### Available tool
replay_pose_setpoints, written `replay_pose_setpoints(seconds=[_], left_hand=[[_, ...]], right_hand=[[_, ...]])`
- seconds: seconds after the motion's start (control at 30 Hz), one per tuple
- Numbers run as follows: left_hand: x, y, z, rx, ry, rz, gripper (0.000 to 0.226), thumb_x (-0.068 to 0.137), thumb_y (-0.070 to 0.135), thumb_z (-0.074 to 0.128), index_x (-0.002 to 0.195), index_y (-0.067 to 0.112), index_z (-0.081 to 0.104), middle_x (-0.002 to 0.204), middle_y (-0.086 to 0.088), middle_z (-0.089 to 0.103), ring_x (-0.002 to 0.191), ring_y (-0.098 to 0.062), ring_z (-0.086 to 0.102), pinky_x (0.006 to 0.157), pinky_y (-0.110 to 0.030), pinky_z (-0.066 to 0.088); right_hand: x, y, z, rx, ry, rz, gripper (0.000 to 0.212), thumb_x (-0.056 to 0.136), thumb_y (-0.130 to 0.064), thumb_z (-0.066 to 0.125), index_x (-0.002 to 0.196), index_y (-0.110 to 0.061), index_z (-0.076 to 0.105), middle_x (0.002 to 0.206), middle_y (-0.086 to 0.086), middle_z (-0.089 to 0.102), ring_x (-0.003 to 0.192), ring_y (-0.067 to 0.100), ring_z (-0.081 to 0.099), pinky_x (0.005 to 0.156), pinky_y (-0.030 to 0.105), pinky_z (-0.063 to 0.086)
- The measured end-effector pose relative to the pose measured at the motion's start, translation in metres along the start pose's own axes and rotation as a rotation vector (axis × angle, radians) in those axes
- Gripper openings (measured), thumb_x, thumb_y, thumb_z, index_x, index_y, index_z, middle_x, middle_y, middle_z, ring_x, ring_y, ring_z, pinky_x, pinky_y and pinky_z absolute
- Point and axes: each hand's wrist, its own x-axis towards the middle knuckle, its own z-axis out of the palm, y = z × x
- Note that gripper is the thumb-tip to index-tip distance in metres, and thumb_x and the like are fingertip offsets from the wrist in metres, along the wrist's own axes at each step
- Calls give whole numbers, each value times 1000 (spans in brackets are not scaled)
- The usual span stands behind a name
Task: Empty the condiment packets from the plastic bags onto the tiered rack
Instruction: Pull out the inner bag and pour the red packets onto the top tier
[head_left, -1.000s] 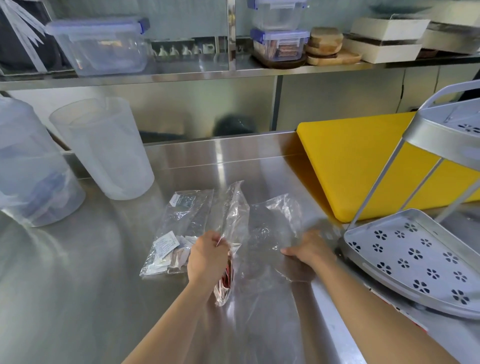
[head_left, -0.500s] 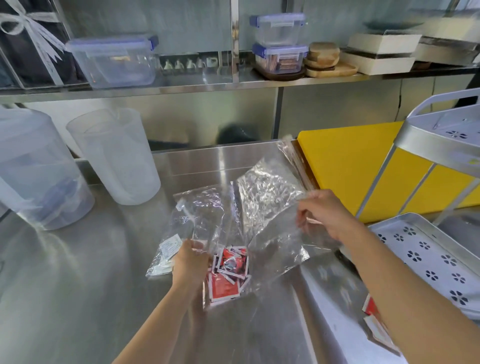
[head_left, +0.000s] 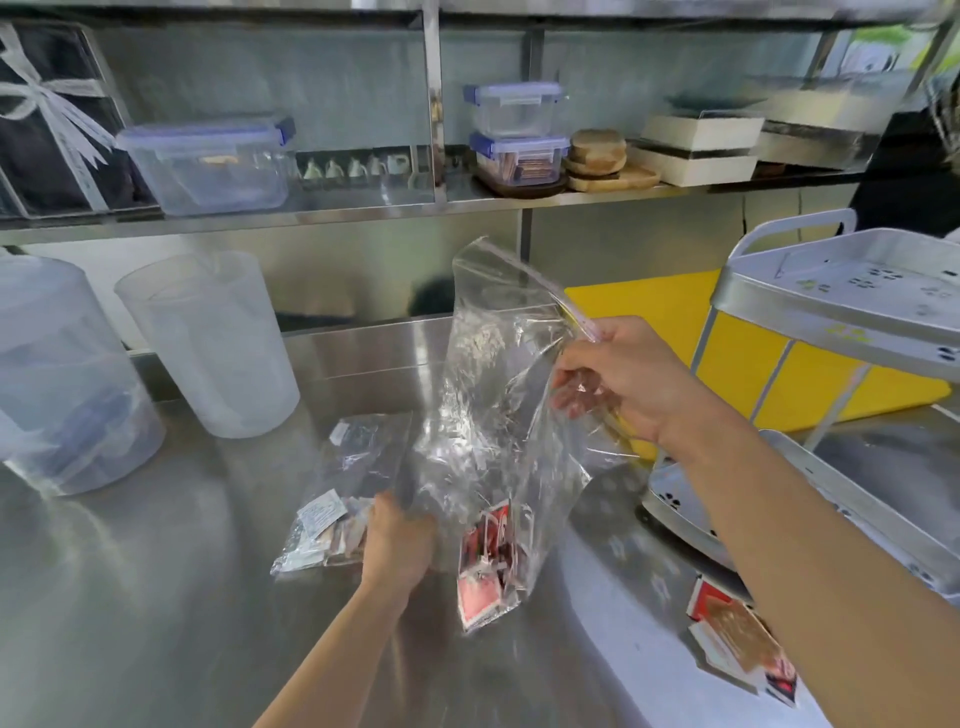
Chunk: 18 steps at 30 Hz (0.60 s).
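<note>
Two clear bags sit at mid-counter, and glare makes their edges hard to trace. The rack (head_left: 841, 291) runs off the right edge, so only part of its two tiers shows. A few red packets lie on the counter (head_left: 156, 597) by the right forearm, partly cut off by it. The flat bag (head_left: 353, 467) holds white packets, their print too small to read.

The right hand (head_left: 623, 384) pinches the upper edge of the raised bag (head_left: 498, 374), thumb over the zip strip, fingers curled behind the film. The left hand (head_left: 397, 540) grips that bag's lower left side, closed on the plastic. Red packets (head_left: 488, 566) hang bunched in the bag's bottom corner, below and right of the left hand, just above the counter.

Half a second ago the bag lay lower and slanted, packets spread beside the left hand; now it stands nearly upright, its mouth lifted toward the rack.
</note>
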Motion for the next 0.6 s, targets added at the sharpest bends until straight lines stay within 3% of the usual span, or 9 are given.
replay_pose_setpoints(seconds=[0.1,0.17,0.23,0.3,0.37,0.4,0.47,0.53,0.6], left_hand=[[-21,23,-9,77,30,217,27,92,18,46,117,14,52,110,1,60,103,-23,58,83,-32,45],[-46,42,-17,53,18,437,24,95,25,46,116,20,55,104,10,60,96,-8,58,79,-22,43],[-72,62,-27,-122,-74,547,28,89,43,51,115,31,53,109,14,63,96,5,58,84,-17,47],[-90,74,-33,-179,-247,604,60,74,61,60,127,38,41,128,18,54,114,8,50,99,-20,42],[-102,86,-29,30,-316,676,99,64,63,67,144,34,16,147,22,29,133,6,30,110,-24,29],[-107,93,-25,111,-294,706,108,65,59,71,146,32,5,151,21,19,137,3,23,112,-25,25],[-109,105,-12,86,-184,695,103,73,47,71,146,28,2,149,12,27,135,-6,31,108,-28,31],[-101,116,-2,-56,-43,615,79,80,33,69,142,25,21,132,3,51,119,-19,51,96,-32,42],[-92,127,4,-147,45,563,54,81,20,67,130,25,44,112,4,63,104,-20,60,90,-33,48]], right_hand=[[-4,-10,1,14,46,-40,14,76,10,50,64,2,54,47,15,57,34,21,54,35,19,38],[-5,-16,3,41,85,-62,5,78,7,53,77,4,57,60,21,55,39,24,56,34,20,40],[-4,-19,3,63,112,-73,7,81,3,57,87,2,57,69,22,54,46,29,57,33,20,44],[-4,-24,5,64,132,-86,5,81,2,58,81,-2,54,71,24,53,43,25,59,35,24,49],[-4,-27,5,48,150,-105,21,82,1,59,66,-5,46,73,25,53,41,22,60,38,27,53],[-5,-28,6,43,156,-118,26,82,1,59,63,-7,42,74,26,53,40,22,60,39,28,53],[-6,-30,8,33,154,-143,28,82,0,59,63,-9,41,76,26,52,39,21,61,41,29,54],[-6,-31,9,34,152,-143,29,82,-2,60,63,-10,40,77,26,53,44,23,63,45,32,54],[-7,-31,8,19,164,-142,32,81,-2,61,60,-12,38,74,26,54,50,27,62,47,32,53]])
